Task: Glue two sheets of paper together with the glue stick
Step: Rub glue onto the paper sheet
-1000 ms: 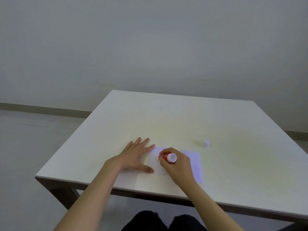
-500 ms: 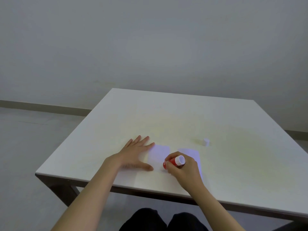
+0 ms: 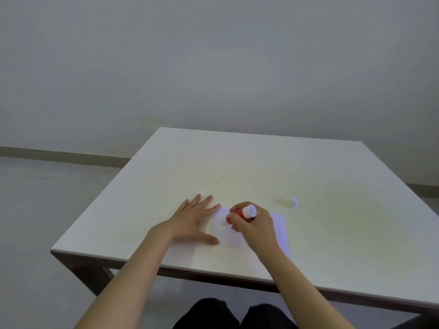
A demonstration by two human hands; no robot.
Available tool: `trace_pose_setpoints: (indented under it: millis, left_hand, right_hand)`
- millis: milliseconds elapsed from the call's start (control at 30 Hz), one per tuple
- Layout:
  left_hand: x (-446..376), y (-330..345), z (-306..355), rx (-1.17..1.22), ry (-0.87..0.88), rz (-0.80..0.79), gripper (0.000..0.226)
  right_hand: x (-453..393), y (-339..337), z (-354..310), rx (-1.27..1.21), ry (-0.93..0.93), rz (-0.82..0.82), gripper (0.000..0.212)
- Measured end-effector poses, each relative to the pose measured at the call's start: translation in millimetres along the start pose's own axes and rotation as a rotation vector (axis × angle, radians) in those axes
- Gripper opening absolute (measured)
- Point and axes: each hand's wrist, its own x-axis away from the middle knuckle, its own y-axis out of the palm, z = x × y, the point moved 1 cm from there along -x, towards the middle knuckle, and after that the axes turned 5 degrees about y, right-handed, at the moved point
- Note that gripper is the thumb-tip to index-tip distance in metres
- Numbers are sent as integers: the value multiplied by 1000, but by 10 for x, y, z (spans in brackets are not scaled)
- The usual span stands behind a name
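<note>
Two white paper sheets lie side by side near the table's front edge: the left sheet (image 3: 225, 233) and the right sheet (image 3: 281, 231), partly covered by my wrist. My right hand (image 3: 255, 224) grips a red glue stick (image 3: 241, 213) with a white end, tilted, its lower tip on the left sheet's upper part. My left hand (image 3: 192, 222) lies flat, fingers spread, at the left sheet's left edge, thumb along its lower part. The small white cap (image 3: 294, 202) stands on the table, apart, behind the right sheet.
The pale table (image 3: 237, 167) is square, with its front edge close to my lap. Grey floor lies to the left and a plain wall stands behind. My dark-clothed knees show below the table edge.
My right hand has moved the glue stick from the sheet's lower part back up toward its top. The left hand has stayed flat in place.
</note>
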Motion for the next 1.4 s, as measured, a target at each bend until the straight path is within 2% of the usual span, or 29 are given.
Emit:
trace_pose_setpoints:
  millis: [67,133,333,400,500,700,800,967,1067,1167,1233,1300,1400]
  left_hand:
    - [6,3,5,7,5,4,103]
    - [9,2,6,8,13,9,102]
    - [6,-1,-10,-24,14,1,102]
    - [0,4,-13,-22,13,3,103]
    - [6,5,-17,-4,14,2,103]
    - [9,23,-20,3,6,14,104]
    - [1,22,-28,-15,6,3,106]
    - [4,8,-34,-19,14,-20,106]
    - [23,-16,-33,5,17,-36,106]
    - [50,-64,15,51,-4,-42,104]
    - [81,-124,61,170,-35,-20,100]
    - [111,-196,142,427,-81,85,93]
    - [155,-286,420,813,-33,384,75]
  right_hand:
    - [-32,107,-27,35,-5,-102,5]
    - [-104,122,-33,61,9,-131,5]
    - [-322,-59,-42,52,56,41,9]
    - [-299,-67,-33,92,48,49,9]
    - [-162,-16,-3,151,12,-3,8]
    - [28,34,24,89,46,-170,6]
    - [-34,-49,12,64,55,-123,5]
    - [-125,-232,44,-4,89,84,9]
    - [-108,-333,66,-220,101,101,8]
    - [-78,-363,-19,-653,195,-47,12]
    - [-45,-332,-83,-886,281,-106,13]
    - [-9,-285,-118,-1046,354,-96,16]
    - [53,-195,-158,-1236,423,-86,15]
